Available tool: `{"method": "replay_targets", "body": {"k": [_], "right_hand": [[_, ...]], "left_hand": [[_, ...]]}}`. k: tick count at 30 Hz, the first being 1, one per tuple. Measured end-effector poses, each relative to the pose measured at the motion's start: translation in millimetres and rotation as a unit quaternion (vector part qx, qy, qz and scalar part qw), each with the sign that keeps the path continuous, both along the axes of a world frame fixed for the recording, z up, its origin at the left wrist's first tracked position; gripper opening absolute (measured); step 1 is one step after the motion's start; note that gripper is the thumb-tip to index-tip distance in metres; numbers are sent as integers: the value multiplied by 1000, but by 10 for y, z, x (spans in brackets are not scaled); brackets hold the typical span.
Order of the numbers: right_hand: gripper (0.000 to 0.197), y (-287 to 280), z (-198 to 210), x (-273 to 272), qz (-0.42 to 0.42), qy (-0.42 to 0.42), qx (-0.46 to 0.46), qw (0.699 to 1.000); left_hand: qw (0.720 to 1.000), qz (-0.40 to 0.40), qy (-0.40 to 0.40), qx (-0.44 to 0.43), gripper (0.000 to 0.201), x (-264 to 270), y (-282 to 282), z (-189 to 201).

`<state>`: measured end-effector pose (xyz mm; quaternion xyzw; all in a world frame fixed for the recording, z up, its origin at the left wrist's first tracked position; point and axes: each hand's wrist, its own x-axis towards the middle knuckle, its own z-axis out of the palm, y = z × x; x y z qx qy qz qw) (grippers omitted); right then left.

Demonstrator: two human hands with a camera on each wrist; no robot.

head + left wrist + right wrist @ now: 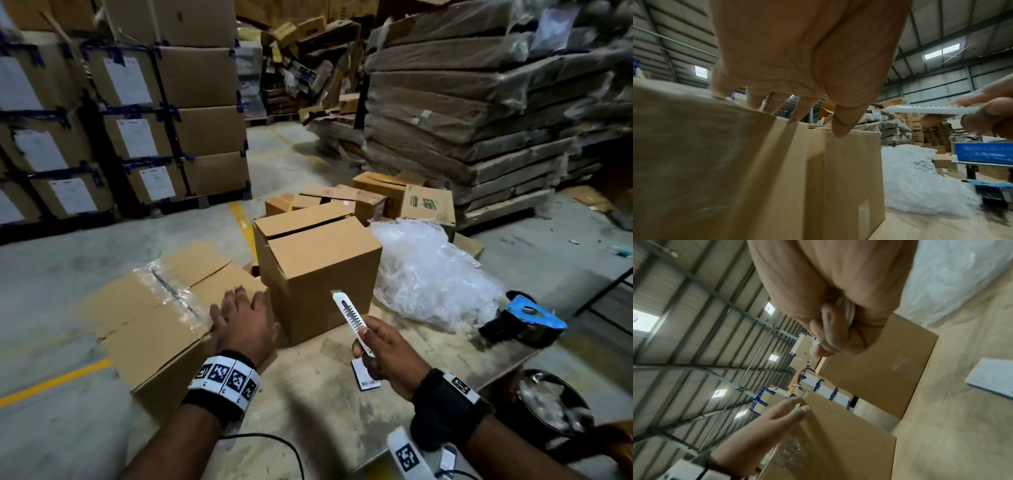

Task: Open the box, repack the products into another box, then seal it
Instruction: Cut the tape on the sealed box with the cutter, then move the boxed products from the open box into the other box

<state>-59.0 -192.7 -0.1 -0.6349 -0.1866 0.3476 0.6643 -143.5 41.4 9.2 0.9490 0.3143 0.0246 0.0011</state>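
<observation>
A low cardboard box with clear tape along its top seam lies at the table's left edge. My left hand rests flat on its near right corner, fingers straight; the left wrist view shows the fingertips on the box's top edge. Right behind it stands a taller plain box with its top flaps closed and a gap between them. My right hand grips a white box cutter, which points up and away in front of the tall box and touches nothing. I cannot see any products.
Crumpled bubble wrap lies right of the tall box, with a blue tape dispenser beyond it. A white label card lies on the wooden table. A dark bin stands at the lower right. Stacked cartons and pallets ring the floor.
</observation>
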Motion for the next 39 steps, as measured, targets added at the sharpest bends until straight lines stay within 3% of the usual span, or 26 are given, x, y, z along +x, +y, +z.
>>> {"method": "replay_targets", "body": {"k": [5,10,13,16,18,20,27,34,39], "right_hand": [[33,-339,-110,352,-38,2,41,998],[38,-764,-285,782,-61,55,54,995],[38,-1036,-586,1008,-65,64,4,996],[35,-1326,-1024,1278,-71,-36,-162,983],[38,-1475,-1295,1488,-18,-146,-293,945],[45,-1537,-1475,1681,46,-227,-398,888],[62,-1444,-1643,2052,79,-329,-570,748],[59,-1292,-1457,2085,127,-396,-578,702],[53,-762,-1081,1854,118,-552,-380,733]], "left_hand": [[998,-56,-11,36,68,755,-338,79],[996,-70,20,45,68,1360,-503,45],[996,-63,37,43,74,1534,-540,-55],[996,-52,42,57,85,1568,-590,-179],[996,-50,39,62,89,1554,-599,-241],[996,-52,35,56,90,1537,-576,-273],[995,-49,56,60,91,1539,-555,-282],[993,-62,86,41,91,1542,-507,-202],[994,-89,62,-1,82,1320,-499,-69]]}}
